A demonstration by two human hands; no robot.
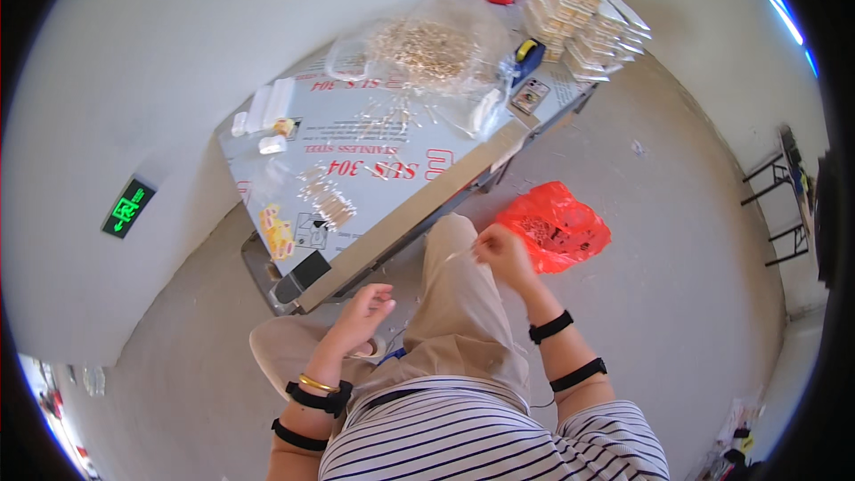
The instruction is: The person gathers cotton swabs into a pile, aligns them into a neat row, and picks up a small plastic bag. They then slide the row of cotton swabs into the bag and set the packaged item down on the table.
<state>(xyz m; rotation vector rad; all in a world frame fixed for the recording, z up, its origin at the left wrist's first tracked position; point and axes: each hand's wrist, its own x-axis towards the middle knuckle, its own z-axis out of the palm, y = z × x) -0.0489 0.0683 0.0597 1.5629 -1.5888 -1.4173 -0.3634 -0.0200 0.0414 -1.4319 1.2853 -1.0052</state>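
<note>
Evidently, in the head view, the small things nearest the work are thin pale sticks that look like cotton swabs. A loose bunch of swabs lies on the near part of the bench, beside yellow-and-white packets; more are strewn farther back, and a large heap sits in clear plastic toward the wall. I would judge them very light, with stiff but snappable shafts and soft ends that could be crushed or soiled. The middle of the shaft seems the place to take hold, with a light fingertip pinch; several gathered together would probably roll and slide against one another.

Off the bench, the right hand is above the person's knee, in front of a red plastic bag on the floor. Its grip is nearly closed, thumb and fingers drawn together, and it seems to pinch a thin pale stick; blur hides whether that is one piece or several. The bag looks thin, floppy and slippery, best held by its rim.

The left hand hangs over the lap, short of the bench's near edge. Its grip is loosely open, fingers gently bent, with nothing seen in it.
</note>
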